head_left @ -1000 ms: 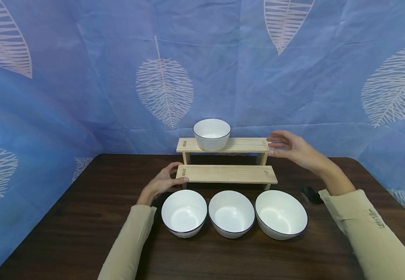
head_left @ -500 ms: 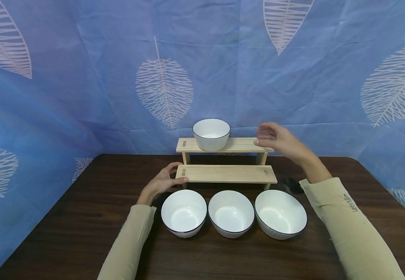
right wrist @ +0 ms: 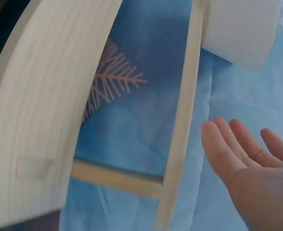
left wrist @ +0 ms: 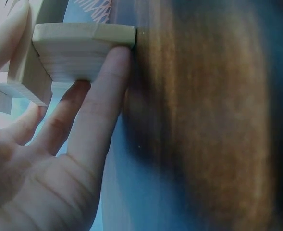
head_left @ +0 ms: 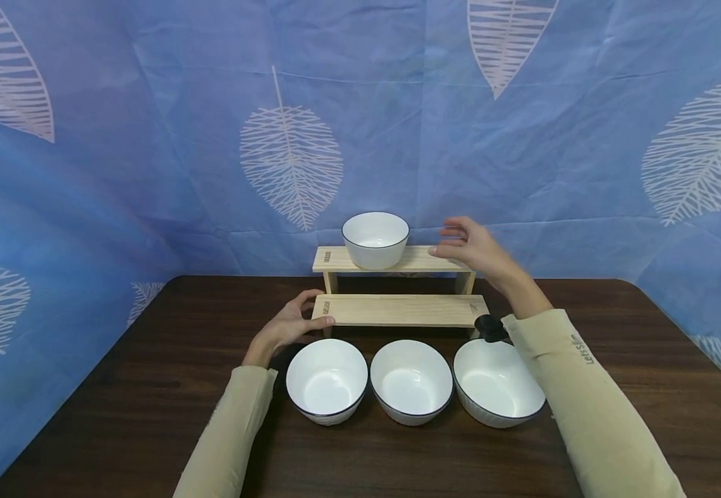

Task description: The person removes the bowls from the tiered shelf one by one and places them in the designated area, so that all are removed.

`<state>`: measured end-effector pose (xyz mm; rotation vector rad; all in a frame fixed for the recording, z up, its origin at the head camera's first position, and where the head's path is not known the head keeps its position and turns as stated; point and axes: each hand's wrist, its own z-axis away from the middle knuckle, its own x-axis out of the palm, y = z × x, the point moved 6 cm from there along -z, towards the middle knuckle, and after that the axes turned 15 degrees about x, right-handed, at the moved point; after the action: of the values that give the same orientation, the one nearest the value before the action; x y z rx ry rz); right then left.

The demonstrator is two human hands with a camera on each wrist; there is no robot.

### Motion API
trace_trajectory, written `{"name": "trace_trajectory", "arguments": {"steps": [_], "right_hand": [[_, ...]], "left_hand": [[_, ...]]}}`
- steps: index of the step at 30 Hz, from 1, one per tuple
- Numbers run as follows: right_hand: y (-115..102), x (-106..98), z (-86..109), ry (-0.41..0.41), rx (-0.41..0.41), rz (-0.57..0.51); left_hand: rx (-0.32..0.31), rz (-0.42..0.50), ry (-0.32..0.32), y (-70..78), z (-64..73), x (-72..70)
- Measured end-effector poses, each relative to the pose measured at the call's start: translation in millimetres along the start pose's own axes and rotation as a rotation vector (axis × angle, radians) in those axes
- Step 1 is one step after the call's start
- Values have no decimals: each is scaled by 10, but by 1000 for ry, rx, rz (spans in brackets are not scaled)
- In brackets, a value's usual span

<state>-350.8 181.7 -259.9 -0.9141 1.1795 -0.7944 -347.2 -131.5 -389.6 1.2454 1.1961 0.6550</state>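
Observation:
A two-tier wooden stand [head_left: 403, 310] stands near the back of the table. My left hand [head_left: 286, 324] holds the left end of its lower board, thumb on top. In the left wrist view, the fingers [left wrist: 94, 113] touch the stand's side leg [left wrist: 83, 53]. On the upper board sits a white bowl [head_left: 376, 250] with a dark rim. Just right of that bowl, my right hand [head_left: 474, 247] hovers over the upper board, fingers apart and nothing in them. The right wrist view has the hand [right wrist: 256, 178] beside the upper board [right wrist: 183, 115], apart from the bowl [right wrist: 239, 31].
Three more white bowls stand in a row before the stand: left [head_left: 326, 382], middle [head_left: 412, 382] and right [head_left: 491, 387]. The right sleeve partly covers the right one. A blue leaf-patterned cloth [head_left: 198, 138] hangs behind the dark wooden table [head_left: 117, 387].
My right hand has moved left along the upper board, closer to the bowl there. My left hand stays on the stand, and the bowls have not moved.

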Motion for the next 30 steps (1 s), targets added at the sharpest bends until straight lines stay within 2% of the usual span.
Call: {"name": "trace_trajectory", "arguments": {"steps": [14, 30], "right_hand": [[-83, 345, -239, -29, 9, -106], [-101, 552, -369, -45, -5, -192]], "left_hand": [[9, 20, -1, -8, 17, -29], [2, 18, -1, -18, -10, 4]]}}
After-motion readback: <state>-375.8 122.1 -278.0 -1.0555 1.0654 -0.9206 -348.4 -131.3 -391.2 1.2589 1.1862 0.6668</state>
